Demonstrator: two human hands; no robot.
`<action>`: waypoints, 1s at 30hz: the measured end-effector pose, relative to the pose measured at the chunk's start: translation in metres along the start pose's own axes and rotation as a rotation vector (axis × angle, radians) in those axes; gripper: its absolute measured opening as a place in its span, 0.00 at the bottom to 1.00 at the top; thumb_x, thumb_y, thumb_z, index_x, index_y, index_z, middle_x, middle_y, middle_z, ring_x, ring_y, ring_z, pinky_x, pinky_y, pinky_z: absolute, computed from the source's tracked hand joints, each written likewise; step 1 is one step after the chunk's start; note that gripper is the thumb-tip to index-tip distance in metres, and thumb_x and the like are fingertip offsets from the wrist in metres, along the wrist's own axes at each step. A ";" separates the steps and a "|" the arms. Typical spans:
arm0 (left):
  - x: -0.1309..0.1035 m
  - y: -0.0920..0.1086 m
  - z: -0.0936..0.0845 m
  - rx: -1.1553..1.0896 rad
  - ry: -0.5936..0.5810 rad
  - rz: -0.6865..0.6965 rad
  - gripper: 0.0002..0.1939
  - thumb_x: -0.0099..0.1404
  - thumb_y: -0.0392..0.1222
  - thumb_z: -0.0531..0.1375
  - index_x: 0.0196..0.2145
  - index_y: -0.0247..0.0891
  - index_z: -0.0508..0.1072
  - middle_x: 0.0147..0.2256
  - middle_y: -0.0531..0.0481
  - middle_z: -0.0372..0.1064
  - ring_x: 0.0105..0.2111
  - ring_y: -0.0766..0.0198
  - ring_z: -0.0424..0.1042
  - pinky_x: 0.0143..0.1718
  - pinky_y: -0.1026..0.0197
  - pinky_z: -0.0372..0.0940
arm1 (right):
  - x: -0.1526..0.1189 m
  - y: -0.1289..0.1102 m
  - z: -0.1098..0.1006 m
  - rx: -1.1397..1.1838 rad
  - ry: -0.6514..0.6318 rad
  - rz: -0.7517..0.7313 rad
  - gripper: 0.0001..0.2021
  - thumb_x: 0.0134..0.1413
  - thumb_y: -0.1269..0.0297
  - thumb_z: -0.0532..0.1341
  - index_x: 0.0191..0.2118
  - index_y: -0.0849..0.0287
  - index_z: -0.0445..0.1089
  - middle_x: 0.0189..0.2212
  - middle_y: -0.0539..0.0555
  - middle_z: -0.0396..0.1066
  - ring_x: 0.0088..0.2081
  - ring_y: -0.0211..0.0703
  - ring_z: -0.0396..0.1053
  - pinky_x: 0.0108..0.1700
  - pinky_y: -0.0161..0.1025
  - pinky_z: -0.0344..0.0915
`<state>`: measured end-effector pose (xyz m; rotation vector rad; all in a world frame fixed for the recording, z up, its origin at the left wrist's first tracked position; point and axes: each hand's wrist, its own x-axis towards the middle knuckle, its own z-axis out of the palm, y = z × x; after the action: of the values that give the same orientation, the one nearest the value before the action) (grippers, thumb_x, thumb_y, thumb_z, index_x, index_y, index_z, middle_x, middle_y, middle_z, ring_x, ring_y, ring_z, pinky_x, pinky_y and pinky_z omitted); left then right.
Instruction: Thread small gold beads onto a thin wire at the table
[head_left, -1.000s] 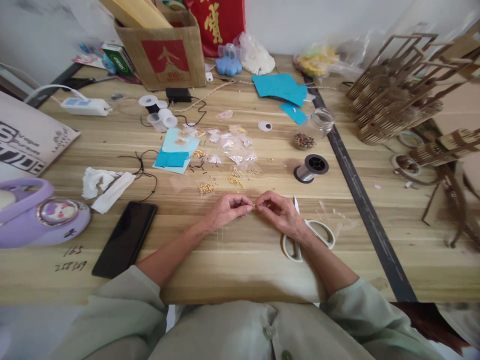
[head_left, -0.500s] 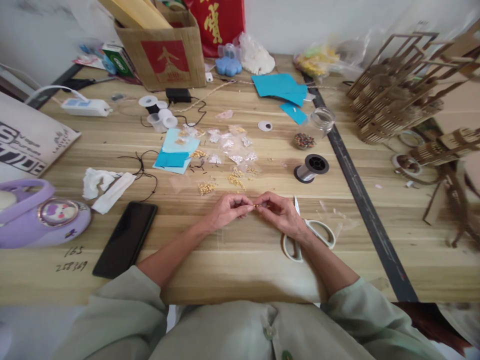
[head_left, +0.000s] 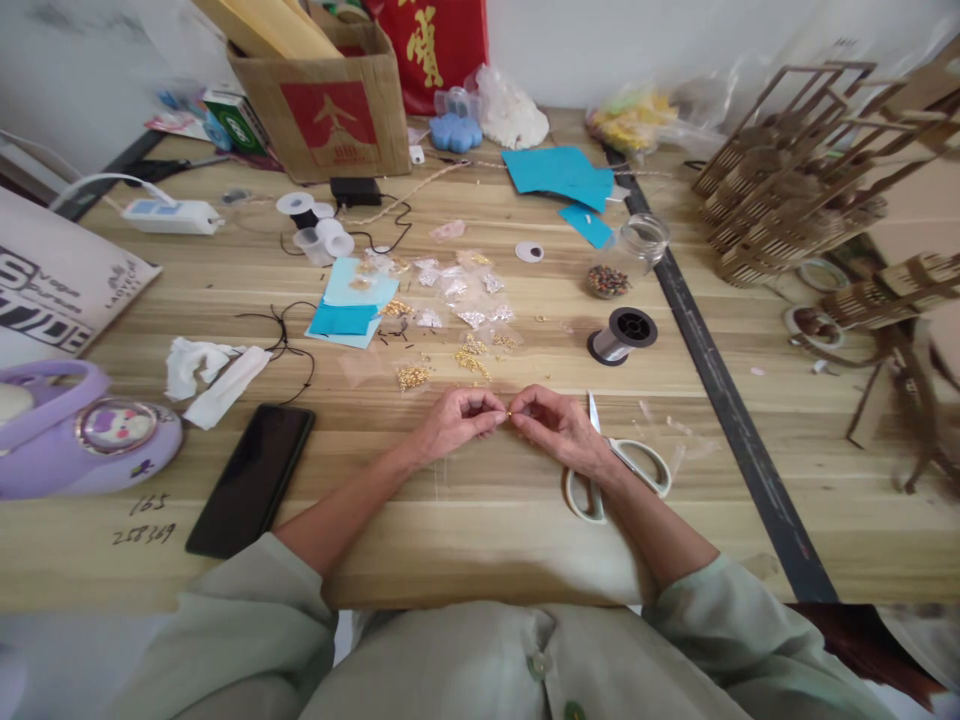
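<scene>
My left hand (head_left: 466,420) and my right hand (head_left: 553,424) meet tip to tip just above the table, both closed in a pinch. Between the fingertips shows a small gold bead (head_left: 510,414), mostly hidden by them. A thin clear thread (head_left: 445,475) hangs below my left hand. Beneath my right wrist lies a pair of scissors (head_left: 646,466) with pale handles, its blades pointing away. Just beyond my hands are a heap of gold beads (head_left: 412,377) and loose gold pieces (head_left: 472,362).
A spool of clear line (head_left: 622,336) stands right of the beads, near a jar of mixed beads (head_left: 609,281). Small bags of findings (head_left: 457,283) lie centrally. On the left are a black phone (head_left: 251,480), blue cards (head_left: 346,317) and a purple bottle (head_left: 90,430).
My fingertips have closed in slightly, so less of the gold bead shows between them. Nothing else has visibly moved on the table.
</scene>
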<state>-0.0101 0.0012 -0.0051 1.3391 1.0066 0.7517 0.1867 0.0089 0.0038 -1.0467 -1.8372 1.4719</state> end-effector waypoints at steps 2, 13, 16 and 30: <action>0.000 0.000 0.000 -0.003 0.001 -0.003 0.12 0.59 0.46 0.60 0.31 0.32 0.72 0.23 0.54 0.63 0.23 0.71 0.62 0.27 0.66 0.59 | 0.000 0.000 0.000 -0.002 -0.002 0.001 0.11 0.56 0.56 0.59 0.36 0.60 0.66 0.25 0.49 0.63 0.23 0.32 0.56 0.23 0.31 0.52; -0.001 0.005 -0.003 -0.027 -0.007 -0.033 0.12 0.58 0.45 0.60 0.32 0.31 0.73 0.22 0.53 0.64 0.23 0.71 0.62 0.26 0.66 0.59 | 0.002 -0.001 -0.004 -0.018 0.039 -0.013 0.10 0.57 0.57 0.58 0.36 0.60 0.65 0.25 0.48 0.63 0.24 0.33 0.57 0.25 0.32 0.54; 0.000 0.004 -0.003 0.026 0.010 -0.025 0.12 0.57 0.45 0.60 0.32 0.31 0.74 0.22 0.53 0.65 0.21 0.72 0.61 0.24 0.67 0.57 | 0.003 -0.002 -0.008 -0.027 0.084 -0.045 0.10 0.56 0.57 0.58 0.35 0.59 0.65 0.26 0.49 0.64 0.26 0.34 0.59 0.27 0.33 0.57; 0.000 0.005 0.000 0.184 0.088 0.169 0.11 0.58 0.37 0.61 0.39 0.35 0.75 0.45 0.43 0.71 0.41 0.62 0.70 0.41 0.62 0.64 | 0.001 -0.005 -0.012 -0.170 0.080 -0.072 0.10 0.57 0.58 0.58 0.36 0.60 0.69 0.22 0.48 0.63 0.22 0.33 0.55 0.24 0.33 0.53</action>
<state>-0.0100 0.0016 -0.0005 1.5766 1.0617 0.8677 0.1946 0.0158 0.0117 -1.0912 -1.9475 1.2323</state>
